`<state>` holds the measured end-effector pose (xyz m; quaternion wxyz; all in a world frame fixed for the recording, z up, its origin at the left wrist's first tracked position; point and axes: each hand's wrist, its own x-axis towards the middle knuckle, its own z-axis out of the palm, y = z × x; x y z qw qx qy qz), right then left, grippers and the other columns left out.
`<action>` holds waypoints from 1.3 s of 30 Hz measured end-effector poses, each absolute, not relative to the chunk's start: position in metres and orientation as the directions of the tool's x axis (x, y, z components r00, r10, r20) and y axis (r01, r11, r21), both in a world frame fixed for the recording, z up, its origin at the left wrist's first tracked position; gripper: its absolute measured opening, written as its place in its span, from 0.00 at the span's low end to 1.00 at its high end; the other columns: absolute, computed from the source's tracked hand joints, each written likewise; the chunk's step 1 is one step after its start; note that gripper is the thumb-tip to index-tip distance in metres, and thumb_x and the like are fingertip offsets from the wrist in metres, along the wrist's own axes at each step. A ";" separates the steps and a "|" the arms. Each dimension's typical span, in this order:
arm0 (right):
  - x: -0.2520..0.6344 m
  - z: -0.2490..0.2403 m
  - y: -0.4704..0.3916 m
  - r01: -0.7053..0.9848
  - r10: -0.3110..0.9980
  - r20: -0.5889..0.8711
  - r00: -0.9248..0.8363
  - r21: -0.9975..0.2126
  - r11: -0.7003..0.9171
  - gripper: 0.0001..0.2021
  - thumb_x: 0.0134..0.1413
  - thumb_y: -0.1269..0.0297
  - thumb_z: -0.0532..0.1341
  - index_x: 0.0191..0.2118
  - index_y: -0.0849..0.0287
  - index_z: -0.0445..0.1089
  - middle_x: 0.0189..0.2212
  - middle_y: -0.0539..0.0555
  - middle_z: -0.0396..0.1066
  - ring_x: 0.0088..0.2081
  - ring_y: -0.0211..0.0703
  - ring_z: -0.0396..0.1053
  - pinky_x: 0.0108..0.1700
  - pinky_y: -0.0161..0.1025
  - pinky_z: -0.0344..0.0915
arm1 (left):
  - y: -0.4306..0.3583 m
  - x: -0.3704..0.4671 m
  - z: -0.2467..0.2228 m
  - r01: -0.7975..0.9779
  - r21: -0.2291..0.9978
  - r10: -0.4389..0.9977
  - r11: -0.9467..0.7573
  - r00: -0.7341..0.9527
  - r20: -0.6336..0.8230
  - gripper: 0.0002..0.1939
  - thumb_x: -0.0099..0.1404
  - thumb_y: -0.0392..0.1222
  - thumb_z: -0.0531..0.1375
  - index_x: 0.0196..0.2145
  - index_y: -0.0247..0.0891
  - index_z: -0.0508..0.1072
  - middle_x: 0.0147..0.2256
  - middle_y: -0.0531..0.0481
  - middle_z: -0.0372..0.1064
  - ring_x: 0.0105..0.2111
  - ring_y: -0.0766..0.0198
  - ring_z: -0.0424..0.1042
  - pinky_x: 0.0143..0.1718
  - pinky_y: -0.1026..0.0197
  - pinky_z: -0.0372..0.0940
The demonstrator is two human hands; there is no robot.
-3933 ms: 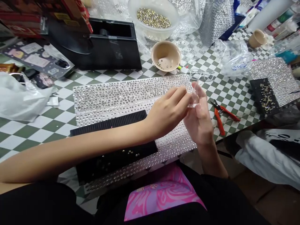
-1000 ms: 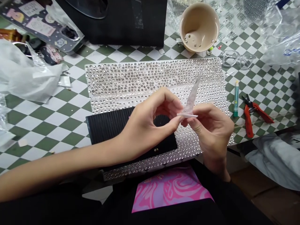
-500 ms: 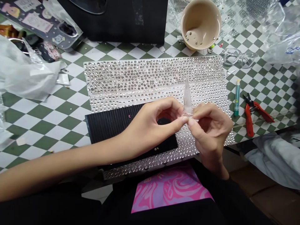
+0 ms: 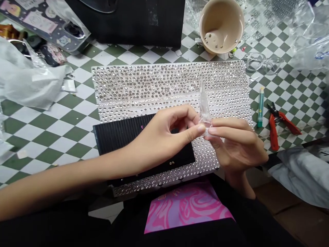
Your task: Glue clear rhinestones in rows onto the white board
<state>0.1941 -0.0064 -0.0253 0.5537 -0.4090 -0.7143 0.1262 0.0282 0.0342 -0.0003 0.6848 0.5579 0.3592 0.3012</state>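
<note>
Between my hands stands a clear plastic piece (image 4: 204, 103), tapering upward to a point, with a crinkled lower end. My left hand (image 4: 177, 128) pinches that lower end between thumb and fingers. Facing it, my right hand (image 4: 235, 140) grips the same end from the right, its fingers extended across and the thumb below. The fingertips of both hands nearly touch. Beneath them lies a white sheet covered in rows of rhinestones (image 4: 154, 82). A black ridged board (image 4: 115, 135) rests on the sheet, partly hidden under my left forearm, with a few tiny stones on it.
A beige cup (image 4: 221, 27) holding a few small beads stands at the back. Clear glasses (image 4: 264, 63), a green tube (image 4: 260, 108) and red-handled pliers (image 4: 282, 125) lie right. A black box (image 4: 138, 24), a phone (image 4: 51, 25) and plastic wrapping (image 4: 28, 80) occupy the back and left.
My right hand has turned, its fingers now straighter and on top with the thumb underneath. The clear piece has shifted slightly left, and my left hand has barely moved.
</note>
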 end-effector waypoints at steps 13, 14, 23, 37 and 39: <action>0.187 -0.019 -0.010 0.440 0.729 0.674 0.121 -0.695 0.569 0.09 0.51 0.78 0.63 0.36 0.57 0.74 0.30 0.48 0.75 0.32 0.36 0.73 0.33 0.37 0.71 | 0.024 0.028 -0.016 -0.052 0.916 0.811 -0.398 0.446 0.378 0.08 0.60 0.30 0.64 0.37 0.37 0.70 0.33 0.51 0.72 0.35 0.68 0.71 0.36 0.63 0.68; 0.186 -0.019 -0.010 0.437 0.733 0.669 0.127 -0.700 0.564 0.09 0.50 0.78 0.63 0.35 0.57 0.73 0.29 0.48 0.75 0.32 0.36 0.73 0.33 0.37 0.71 | 0.024 0.028 -0.015 -0.052 0.917 0.817 -0.396 0.434 0.378 0.07 0.60 0.31 0.64 0.36 0.37 0.71 0.33 0.51 0.72 0.35 0.69 0.71 0.35 0.63 0.68; 0.180 -0.020 -0.010 0.313 0.802 0.566 0.191 -0.809 0.497 0.07 0.50 0.75 0.64 0.33 0.56 0.70 0.28 0.48 0.72 0.31 0.36 0.71 0.31 0.38 0.70 | 0.027 0.029 -0.010 -0.066 0.952 0.863 -0.300 0.407 0.301 0.08 0.57 0.32 0.66 0.28 0.37 0.69 0.31 0.52 0.72 0.33 0.69 0.72 0.36 0.63 0.70; 0.176 -0.018 -0.010 0.226 0.875 0.440 0.203 -0.891 0.395 0.08 0.50 0.69 0.65 0.34 0.52 0.65 0.25 0.46 0.65 0.27 0.37 0.68 0.27 0.39 0.70 | 0.029 0.028 -0.004 -0.138 0.988 0.902 -0.074 0.414 0.126 0.12 0.58 0.34 0.66 0.33 0.40 0.65 0.30 0.54 0.62 0.30 0.70 0.67 0.33 0.65 0.69; 0.179 -0.019 -0.010 0.283 0.846 0.522 0.113 -0.833 0.476 0.09 0.51 0.70 0.64 0.38 0.52 0.68 0.28 0.46 0.69 0.30 0.38 0.70 0.30 0.39 0.71 | 0.031 0.027 -0.003 -0.154 0.986 0.898 -0.059 0.423 0.120 0.12 0.58 0.34 0.66 0.32 0.39 0.64 0.29 0.55 0.61 0.28 0.72 0.65 0.30 0.67 0.67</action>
